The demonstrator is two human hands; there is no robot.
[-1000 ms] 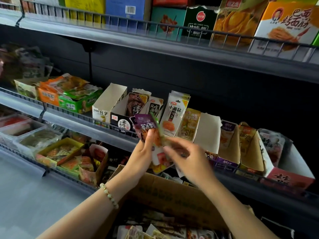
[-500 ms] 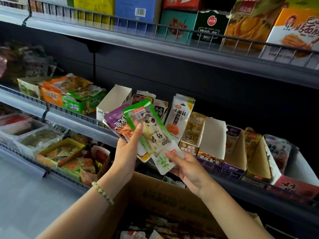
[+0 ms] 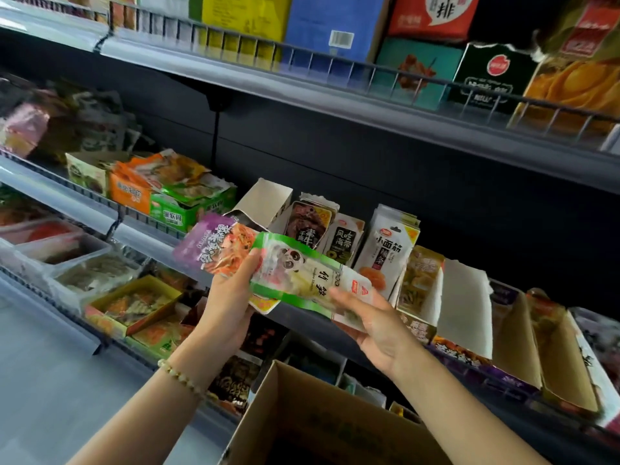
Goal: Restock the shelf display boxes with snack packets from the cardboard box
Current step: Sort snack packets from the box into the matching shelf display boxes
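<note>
My left hand [image 3: 231, 297] grips a small stack of snack packets, with a purple and orange packet [image 3: 211, 246] fanned out at the left. A green-edged packet with a panda picture [image 3: 302, 273] lies across the stack. My right hand [image 3: 372, 320] holds its lower right end from beneath. Both hands are in front of the middle shelf, close to an open white display box [image 3: 265, 203]. The brown cardboard box [image 3: 295, 424] stands open below my wrists; its contents are out of sight.
The middle shelf [image 3: 141, 226] carries a row of display boxes: green and orange ones at the left, white and brown ones [image 3: 513, 333] at the right, several half empty. A top shelf [image 3: 335, 99] with a wire rail holds large cartons. Trays of packets [image 3: 131, 303] fill the lower shelf.
My hands have lifted the packets and turned the green panda packet from upright to lying across. The view has moved closer to the shelf and the cardboard box's contents have dropped out of sight.
</note>
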